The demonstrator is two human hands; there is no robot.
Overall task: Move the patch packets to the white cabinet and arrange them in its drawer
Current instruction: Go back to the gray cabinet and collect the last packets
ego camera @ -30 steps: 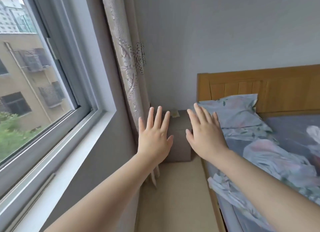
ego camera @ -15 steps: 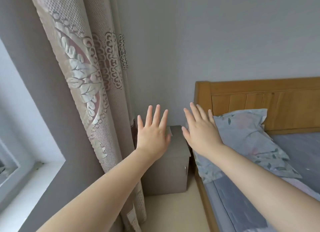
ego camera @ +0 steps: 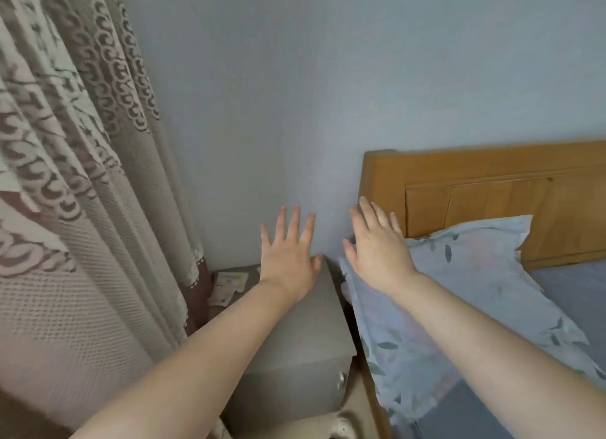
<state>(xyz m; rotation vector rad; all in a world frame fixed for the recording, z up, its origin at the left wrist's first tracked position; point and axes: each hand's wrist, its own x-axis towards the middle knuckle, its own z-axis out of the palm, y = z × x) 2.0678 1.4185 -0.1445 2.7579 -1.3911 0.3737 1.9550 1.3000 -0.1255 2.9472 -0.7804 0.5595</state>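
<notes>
Several pale patch packets (ego camera: 229, 284) lie on the back left of a grey bedside cabinet's top (ego camera: 305, 327), partly behind the curtain edge. My left hand (ego camera: 288, 255) hovers above the cabinet top with straight spread fingers, holding nothing, just right of the packets. My right hand (ego camera: 377, 245) is also flat and empty, raised over the gap between cabinet and pillow. The cabinet front shows a small metal knob (ego camera: 341, 379). No white cabinet is in view.
A patterned curtain (ego camera: 82, 192) hangs close on the left, touching the cabinet's side. A bed with a wooden headboard (ego camera: 492, 189) and a blue leaf-print pillow (ego camera: 459, 291) stands tight against the cabinet on the right. The grey wall (ego camera: 278, 94) is behind.
The view has moved forward and closer to the bedside cabinet; the window has left the frame. The packets on the cabinet top came into sight. Both hands stay flat and empty.
</notes>
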